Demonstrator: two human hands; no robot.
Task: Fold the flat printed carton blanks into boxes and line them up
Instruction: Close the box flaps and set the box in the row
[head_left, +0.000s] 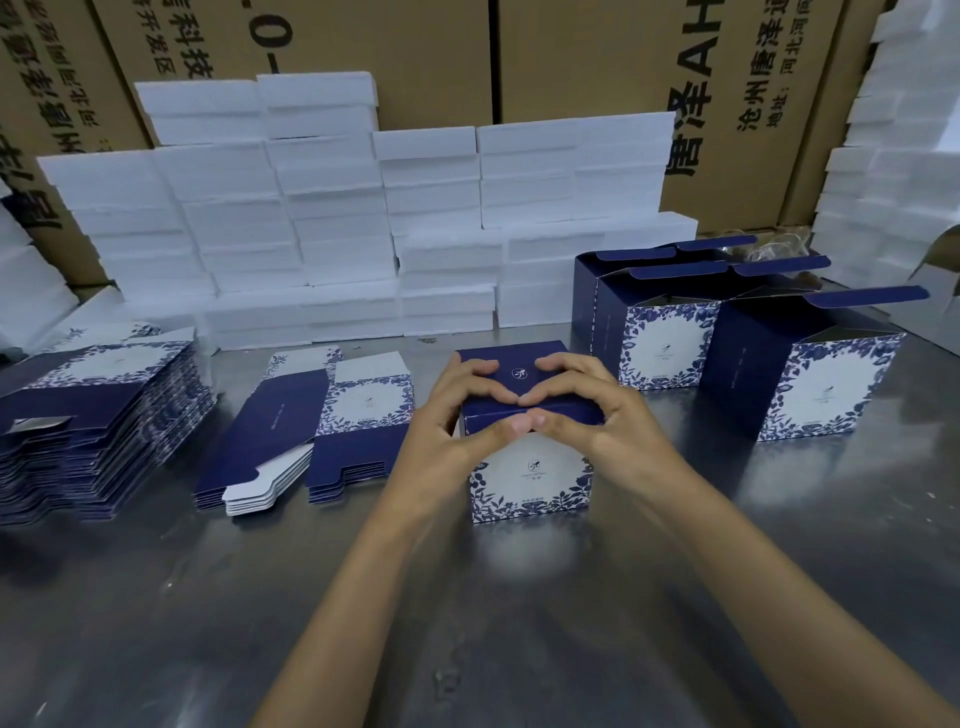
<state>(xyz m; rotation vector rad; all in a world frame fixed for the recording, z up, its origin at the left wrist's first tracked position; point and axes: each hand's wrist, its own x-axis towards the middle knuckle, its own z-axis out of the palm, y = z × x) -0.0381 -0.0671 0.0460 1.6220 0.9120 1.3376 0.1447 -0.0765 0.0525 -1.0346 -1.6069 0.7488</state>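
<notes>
A blue and white printed box (530, 478) stands on the metal table (260, 597) at the centre, its dark blue lid flap down. My left hand (457, 415) and my right hand (597, 410) curl over that lid from either side, fingers on top, thumbs meeting at the front edge. Several folded boxes (810, 384) with open tops stand in a group at the right. Flat carton blanks lie in a tall stack (98, 415) at the left and in two smaller piles (311, 431) beside my left hand.
White foam blocks (337, 223) are stacked in a wall along the back of the table, with more at the right edge (904, 156). Brown shipping cartons (571, 57) with printed characters stand behind them. Bare metal table surface lies in front of the box.
</notes>
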